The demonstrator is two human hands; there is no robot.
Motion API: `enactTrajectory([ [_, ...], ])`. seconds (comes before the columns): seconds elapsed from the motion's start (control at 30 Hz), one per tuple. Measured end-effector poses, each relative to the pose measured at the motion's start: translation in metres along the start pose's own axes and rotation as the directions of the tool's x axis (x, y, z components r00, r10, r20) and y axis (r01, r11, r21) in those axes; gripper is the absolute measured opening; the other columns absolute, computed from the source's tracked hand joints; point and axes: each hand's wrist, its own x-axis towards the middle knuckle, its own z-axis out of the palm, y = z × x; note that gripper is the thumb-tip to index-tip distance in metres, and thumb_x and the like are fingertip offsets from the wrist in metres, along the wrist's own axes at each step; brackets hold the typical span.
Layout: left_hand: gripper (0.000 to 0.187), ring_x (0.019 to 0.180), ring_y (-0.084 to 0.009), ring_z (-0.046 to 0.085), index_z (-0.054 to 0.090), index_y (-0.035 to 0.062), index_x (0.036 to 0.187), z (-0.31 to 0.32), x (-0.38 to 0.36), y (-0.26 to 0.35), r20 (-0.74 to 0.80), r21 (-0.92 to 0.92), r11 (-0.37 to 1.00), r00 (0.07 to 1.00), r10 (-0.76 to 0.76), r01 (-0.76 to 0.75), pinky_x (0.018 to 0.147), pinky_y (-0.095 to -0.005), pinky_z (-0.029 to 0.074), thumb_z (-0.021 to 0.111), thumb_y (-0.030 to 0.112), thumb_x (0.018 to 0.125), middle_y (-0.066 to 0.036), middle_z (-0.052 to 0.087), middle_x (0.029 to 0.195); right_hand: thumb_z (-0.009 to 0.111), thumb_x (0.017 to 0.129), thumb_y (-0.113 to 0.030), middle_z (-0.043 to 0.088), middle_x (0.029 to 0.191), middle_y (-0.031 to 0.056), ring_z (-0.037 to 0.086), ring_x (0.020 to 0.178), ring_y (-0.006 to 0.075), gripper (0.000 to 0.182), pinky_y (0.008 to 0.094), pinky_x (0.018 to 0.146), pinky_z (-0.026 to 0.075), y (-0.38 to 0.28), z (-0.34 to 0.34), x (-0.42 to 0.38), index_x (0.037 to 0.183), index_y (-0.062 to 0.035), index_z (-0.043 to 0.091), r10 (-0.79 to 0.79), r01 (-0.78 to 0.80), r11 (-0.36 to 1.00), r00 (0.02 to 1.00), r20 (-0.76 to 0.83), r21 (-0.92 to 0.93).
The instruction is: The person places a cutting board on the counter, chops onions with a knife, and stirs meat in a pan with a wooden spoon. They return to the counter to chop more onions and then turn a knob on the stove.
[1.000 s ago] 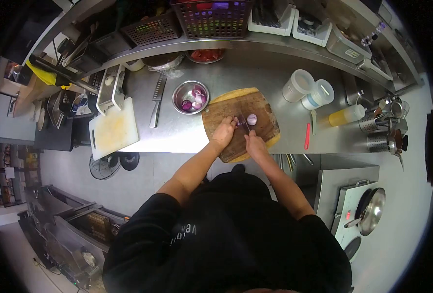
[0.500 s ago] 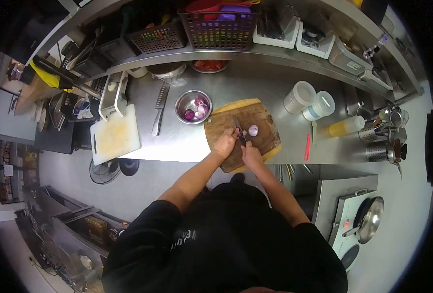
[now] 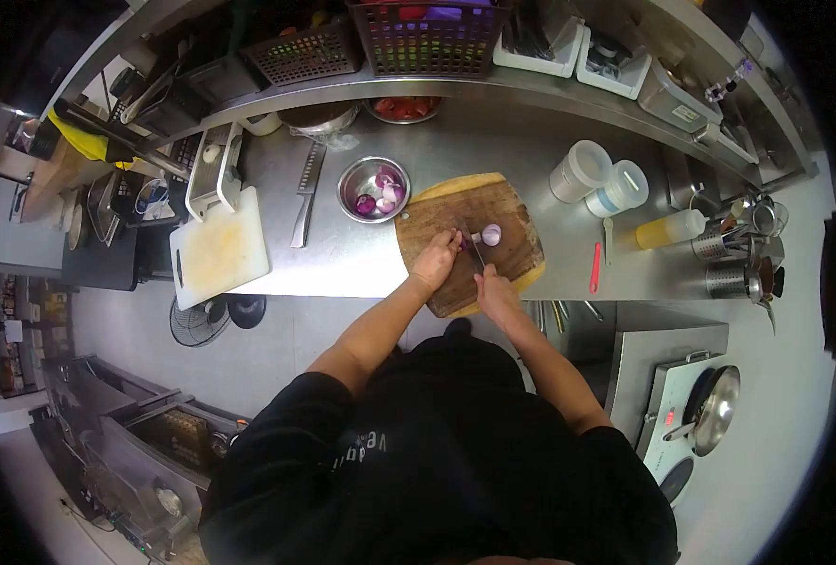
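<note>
My left hand (image 3: 436, 259) is closed with its fingertips pressed on a piece of red onion, mostly hidden beneath them, on the wooden cutting board (image 3: 421, 218). My right hand (image 3: 500, 294) grips the handle of a kitchen knife (image 3: 473, 250). Its blade points away from me and lies close to the left fingertips. Just right of the blade is a cut red onion (image 3: 491, 234), with a small pale piece beside it. A steel bowl (image 3: 347, 196) holding several peeled red onions stands behind the board, to the left.
Left are a second knife (image 3: 306, 198) and a white cutting board (image 3: 218, 259). Right are two white tubs (image 3: 580, 171), a red-handled tool (image 3: 595, 268) and a bottle of yellow liquid (image 3: 672, 229). A loaded shelf (image 3: 418, 91) crosses the back. A pan (image 3: 717, 414) sits on a cooktop.
The whole view has shifted, so the counter appears slightly higher. My right hand and the knife have moved a little to the right against the board. My left hand stays on the onion piece.
</note>
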Motion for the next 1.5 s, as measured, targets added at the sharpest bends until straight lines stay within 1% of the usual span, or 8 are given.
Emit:
enactTrajectory([
  [0.07,0.031,0.096,-0.0358,0.056,0.057,-0.0015,0.117,0.002,0.001,-0.001,-0.105,-0.057,0.998,0.994,0.034,-0.041,0.084,-0.0395,0.048,0.048,0.009,0.089,-0.019,0.058,0.104,0.045,0.095,-0.026,0.061,0.074,0.0293,0.061,0.074,0.0470,0.028,0.0558,0.067,0.047,0.010,0.020,0.010,0.096,0.0023,0.045,-0.018,0.019,0.999,0.999,-0.033,0.041],
  [0.4,0.029,0.095,-0.0355,0.057,0.059,-0.0016,0.113,-0.004,-0.003,0.005,-0.203,-0.004,0.997,0.976,0.078,-0.080,0.082,-0.0390,0.049,0.052,0.007,0.086,-0.019,0.059,0.103,0.045,0.095,-0.026,0.061,0.075,0.0303,0.060,0.075,0.0480,0.029,0.0555,0.068,0.046,0.012,0.009,0.016,0.094,0.0029,0.046,-0.042,0.045,0.998,0.996,-0.077,0.044],
  [0.47,0.033,0.105,-0.0339,0.055,0.056,-0.0022,0.119,-0.008,-0.003,0.006,-0.003,-0.023,0.999,0.999,-0.042,0.042,0.088,-0.0374,0.048,0.049,0.008,0.089,-0.018,0.056,0.115,0.044,0.096,-0.027,0.061,0.076,0.0305,0.060,0.076,0.0479,0.030,0.0557,0.068,0.046,0.008,0.003,0.011,0.095,0.0029,0.046,-0.022,0.023,0.999,0.999,-0.028,0.025],
  [0.6,0.032,0.105,-0.0338,0.055,0.056,-0.0016,0.119,-0.009,-0.003,0.007,0.011,-0.034,0.997,0.998,-0.064,0.065,0.088,-0.0371,0.048,0.049,0.009,0.090,-0.018,0.056,0.115,0.044,0.096,-0.027,0.061,0.076,0.0305,0.060,0.077,0.0478,0.030,0.0557,0.069,0.046,-0.001,-0.006,0.002,0.096,0.0027,0.046,-0.006,0.006,1.000,1.000,0.008,0.022],
  [0.77,0.031,0.092,-0.0343,0.058,0.058,-0.0011,0.114,-0.002,-0.003,0.002,-0.166,-0.001,0.997,0.984,0.070,-0.071,0.080,-0.0388,0.049,0.052,0.007,0.085,-0.018,0.058,0.099,0.044,0.096,-0.027,0.061,0.077,0.0304,0.060,0.078,0.0476,0.029,0.0557,0.070,0.046,0.004,0.003,0.006,0.096,0.0023,0.045,-0.004,0.004,1.000,1.000,0.016,0.007],
  [1.1,0.030,0.093,-0.0331,0.058,0.059,0.0000,0.114,-0.001,-0.005,0.000,-0.238,-0.018,0.996,0.968,0.079,-0.085,0.080,-0.0385,0.050,0.053,0.005,0.084,-0.017,0.058,0.100,0.045,0.096,-0.028,0.061,0.075,0.0312,0.060,0.076,0.0486,0.031,0.0551,0.069,0.047,0.016,0.012,0.022,0.097,0.0027,0.045,-0.055,0.056,0.998,0.998,-0.035,0.028],
  [1.37,0.026,0.098,-0.0306,0.057,0.061,0.0018,0.112,-0.001,-0.008,0.003,-0.159,-0.039,0.999,0.987,-0.021,0.015,0.083,-0.0366,0.050,0.051,0.011,0.090,-0.014,0.059,0.106,0.045,0.096,-0.028,0.061,0.077,0.0311,0.060,0.077,0.0486,0.032,0.0558,0.070,0.046,-0.002,-0.012,0.002,0.097,0.0034,0.046,0.025,-0.034,0.996,0.994,0.106,0.083],
  [1.5,0.025,0.097,-0.0307,0.056,0.061,0.0023,0.112,-0.007,-0.008,0.009,-0.067,-0.040,0.994,0.992,-0.106,0.103,0.082,-0.0370,0.050,0.050,0.012,0.092,-0.013,0.058,0.105,0.045,0.096,-0.028,0.061,0.077,0.0310,0.060,0.077,0.0485,0.031,0.0560,0.070,0.046,0.005,-0.001,0.004,0.097,0.0033,0.046,-0.049,0.048,0.999,0.999,0.015,0.012],
])
